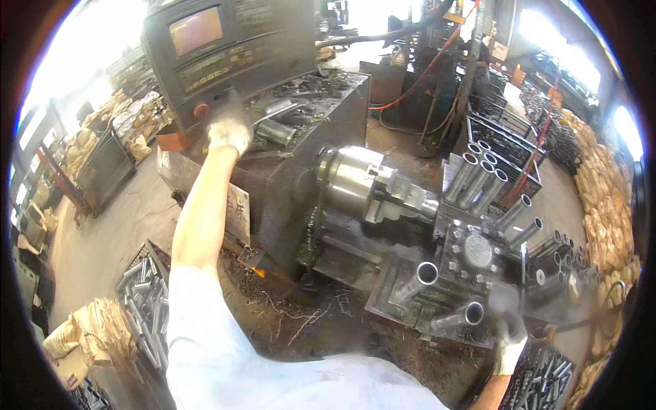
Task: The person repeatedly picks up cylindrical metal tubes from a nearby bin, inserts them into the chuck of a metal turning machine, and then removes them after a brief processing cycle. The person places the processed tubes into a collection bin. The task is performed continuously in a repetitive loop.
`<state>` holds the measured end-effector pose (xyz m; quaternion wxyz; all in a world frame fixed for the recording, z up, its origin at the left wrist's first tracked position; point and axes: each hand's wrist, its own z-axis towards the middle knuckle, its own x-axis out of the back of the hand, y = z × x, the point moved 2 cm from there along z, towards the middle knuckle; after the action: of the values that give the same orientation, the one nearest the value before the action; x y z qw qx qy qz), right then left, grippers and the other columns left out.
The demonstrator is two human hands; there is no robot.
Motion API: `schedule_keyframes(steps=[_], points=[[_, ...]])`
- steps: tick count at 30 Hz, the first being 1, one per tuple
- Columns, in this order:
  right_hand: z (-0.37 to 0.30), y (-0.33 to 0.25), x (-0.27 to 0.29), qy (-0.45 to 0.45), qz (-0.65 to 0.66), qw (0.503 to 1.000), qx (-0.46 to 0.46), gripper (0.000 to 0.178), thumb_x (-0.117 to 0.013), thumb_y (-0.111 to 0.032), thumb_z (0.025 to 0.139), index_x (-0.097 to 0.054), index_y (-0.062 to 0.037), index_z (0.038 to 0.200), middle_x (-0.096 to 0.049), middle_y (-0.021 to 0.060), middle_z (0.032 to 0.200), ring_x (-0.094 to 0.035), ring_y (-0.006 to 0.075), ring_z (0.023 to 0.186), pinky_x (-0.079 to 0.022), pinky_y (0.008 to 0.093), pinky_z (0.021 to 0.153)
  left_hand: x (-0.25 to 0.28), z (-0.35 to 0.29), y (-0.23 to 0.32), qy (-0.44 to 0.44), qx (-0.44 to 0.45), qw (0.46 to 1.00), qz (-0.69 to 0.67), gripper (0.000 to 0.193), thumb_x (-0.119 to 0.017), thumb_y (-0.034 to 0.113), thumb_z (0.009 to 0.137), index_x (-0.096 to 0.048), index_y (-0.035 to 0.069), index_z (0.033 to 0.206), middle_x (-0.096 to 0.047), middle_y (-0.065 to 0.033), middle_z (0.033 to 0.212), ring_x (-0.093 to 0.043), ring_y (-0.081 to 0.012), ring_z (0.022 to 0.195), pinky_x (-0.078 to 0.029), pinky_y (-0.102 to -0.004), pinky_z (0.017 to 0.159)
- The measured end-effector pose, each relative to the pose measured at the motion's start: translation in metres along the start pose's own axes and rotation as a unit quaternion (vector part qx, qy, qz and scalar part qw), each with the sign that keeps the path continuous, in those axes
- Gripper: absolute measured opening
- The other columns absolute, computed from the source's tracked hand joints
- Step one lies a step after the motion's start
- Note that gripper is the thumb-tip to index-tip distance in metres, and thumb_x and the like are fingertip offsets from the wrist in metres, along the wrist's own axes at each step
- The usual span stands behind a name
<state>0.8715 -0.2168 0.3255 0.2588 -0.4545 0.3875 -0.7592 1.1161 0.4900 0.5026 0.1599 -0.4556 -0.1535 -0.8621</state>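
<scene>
So far we have our left hand [229, 133], gloved, up at the control panel [225, 48] near its red button [201, 110]; whether the fingers press anything we cannot tell. Our right hand [509, 342], also gloved and blurred, sits low by the tool block [471, 256], and its grip is unclear. The chuck [355, 181] looks empty, so loading seems left to do. Metal tubes [478, 178] wait upright in a wire basket [509, 140], 2 more [437, 294] lie on the tray, and a crate of tubes [147, 297] crowds our left.
</scene>
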Motion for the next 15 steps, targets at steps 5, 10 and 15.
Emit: schedule_keyframes(steps=[5, 10, 15], points=[[-0.043, 0.014, 0.032, -0.032, -0.044, 0.998, -0.020, 0.035, -0.072, -0.004, 0.087, -0.074, 0.0054, 0.120, -0.078, 0.0095, 0.101, -0.071, 0.0162, 0.090, -0.057, 0.0318, 0.086, -0.023, 0.055, -0.022, -0.152, 0.042, 0.984, 0.081, 0.098, -0.057, 0.042, 0.101, 0.003, 0.020, 0.175, -0.065, -0.0305, 0.143, -0.069, -0.0407, 0.128, -0.052, -0.0520, 0.106], [-0.060, 0.027, 0.040, -0.063, -0.033, 0.992, -0.104, 0.037, -0.076, -0.009, 0.085, -0.075, 0.0035, 0.120, -0.081, 0.0116, 0.104, -0.073, 0.0165, 0.090, -0.059, 0.0316, 0.086, 0.022, -0.072, 0.042, 0.217, -0.120, 0.956, -0.157, 0.055, -0.059, 0.030, 0.108, -0.051, 0.004, 0.156, -0.072, -0.0277, 0.132, -0.074, -0.0451, 0.112, -0.059, -0.0510, 0.095], [-0.052, 0.044, 0.006, -0.180, 0.080, 0.968, -0.154, 0.058, -0.079, -0.006, 0.083, -0.065, 0.0055, 0.137, -0.080, 0.0159, 0.117, -0.076, 0.0185, 0.103, -0.060, 0.0321, 0.087, 0.008, -0.390, 0.090, -0.037, -0.189, 0.910, -0.368, 0.028, -0.074, -0.003, 0.088, -0.074, -0.003, 0.117, -0.076, -0.0257, 0.110, -0.078, -0.0369, 0.098, -0.064, -0.0412, 0.088]])
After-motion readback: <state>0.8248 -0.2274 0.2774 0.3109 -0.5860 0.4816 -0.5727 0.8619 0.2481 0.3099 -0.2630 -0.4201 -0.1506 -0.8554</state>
